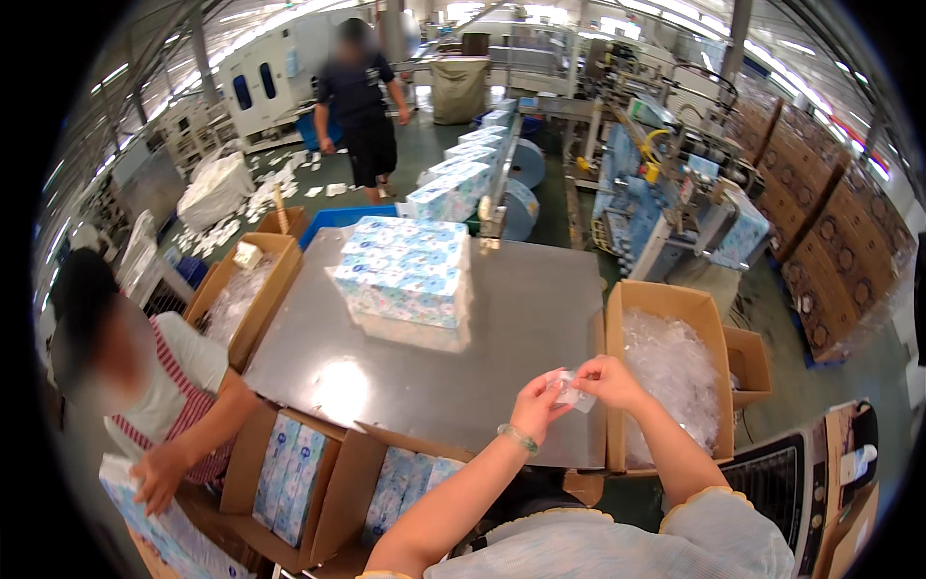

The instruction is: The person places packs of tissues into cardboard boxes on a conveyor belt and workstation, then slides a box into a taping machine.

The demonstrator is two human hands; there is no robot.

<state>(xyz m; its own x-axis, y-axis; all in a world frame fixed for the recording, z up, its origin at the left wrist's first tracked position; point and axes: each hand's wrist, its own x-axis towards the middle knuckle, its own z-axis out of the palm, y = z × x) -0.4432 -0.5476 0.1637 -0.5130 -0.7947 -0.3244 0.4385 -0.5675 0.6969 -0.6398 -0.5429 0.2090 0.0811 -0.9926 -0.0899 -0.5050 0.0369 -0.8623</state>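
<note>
Above the right part of the metal table (511, 318), my left hand (536, 405) and my right hand (610, 380) are close together. Both pinch a small crumpled piece of clear plastic film (579, 398) between their fingertips. A pale green bangle sits on my left wrist. Toward the back of the table stands a block of blue-and-white floral tissue packs (403, 270), apart from my hands. Just right of my right hand is an open carton (666, 376) full of loose clear plastic film.
Open cartons (333, 482) with tissue packs stand along the near left edge. At the left a co-worker (183, 386) handles a tissue pack. Another person (357, 106) stands beyond the table, beside a line of packs (458, 174). Machinery (675, 145) fills the back right.
</note>
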